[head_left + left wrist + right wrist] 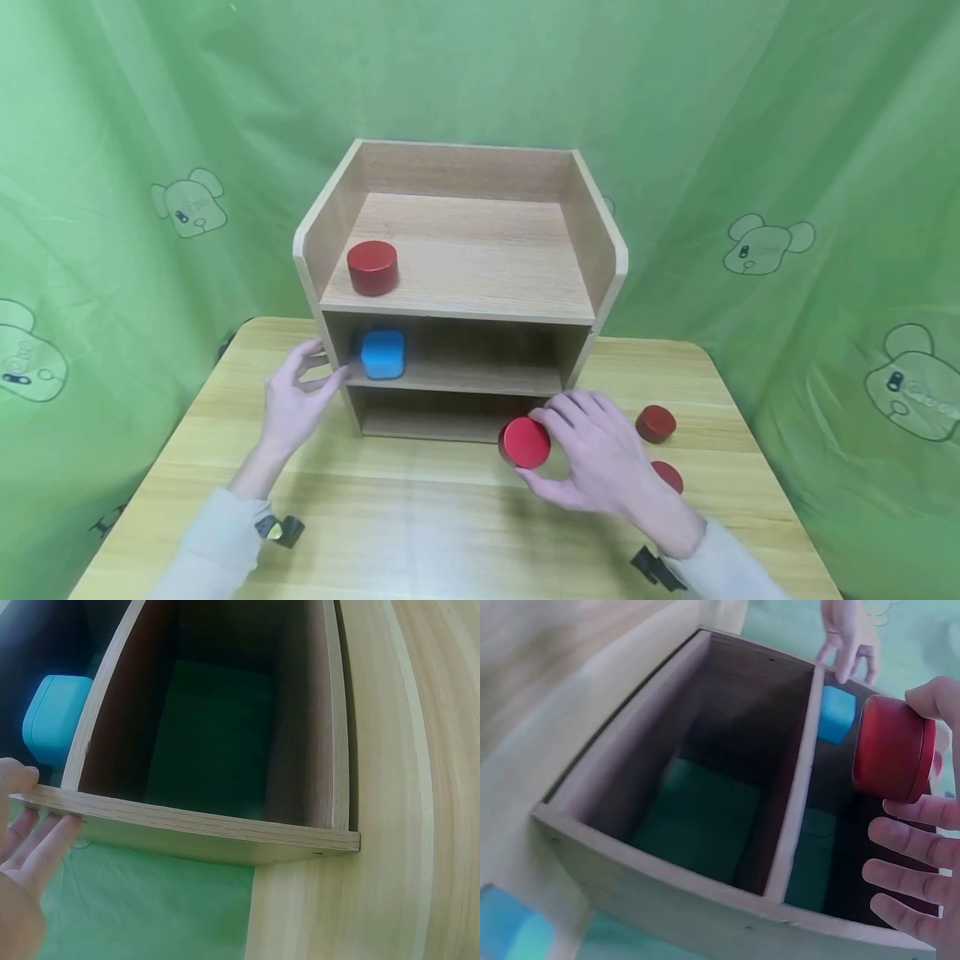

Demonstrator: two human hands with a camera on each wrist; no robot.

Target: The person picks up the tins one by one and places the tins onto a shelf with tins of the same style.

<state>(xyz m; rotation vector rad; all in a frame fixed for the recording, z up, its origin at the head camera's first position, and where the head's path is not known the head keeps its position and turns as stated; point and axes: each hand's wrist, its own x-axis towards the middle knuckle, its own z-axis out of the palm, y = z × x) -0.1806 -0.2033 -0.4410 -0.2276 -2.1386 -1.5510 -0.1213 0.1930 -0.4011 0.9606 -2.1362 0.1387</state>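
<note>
A wooden shelf unit [468,315] stands on the table. My left hand [292,400] pinches the edge of its left side panel, thumb at the front and fingers along the outside, as the left wrist view [34,862] shows. Beside the thumb, on the middle shelf, sits a blue rounded box [383,355]. My right hand [596,454] grips a red round tin [527,442] between thumb and fingers, in front of the unit's lower right part. The tin is tilted, its lid facing the head camera. Another red tin [372,268] stands on the top shelf at the left.
Two more red tins, one farther back [656,423] and one partly hidden by the right hand [667,476], lie on the table [420,533] right of the unit. A blurred blue thing [510,922] shows in the right wrist view's corner. A green curtain [480,75] hangs behind.
</note>
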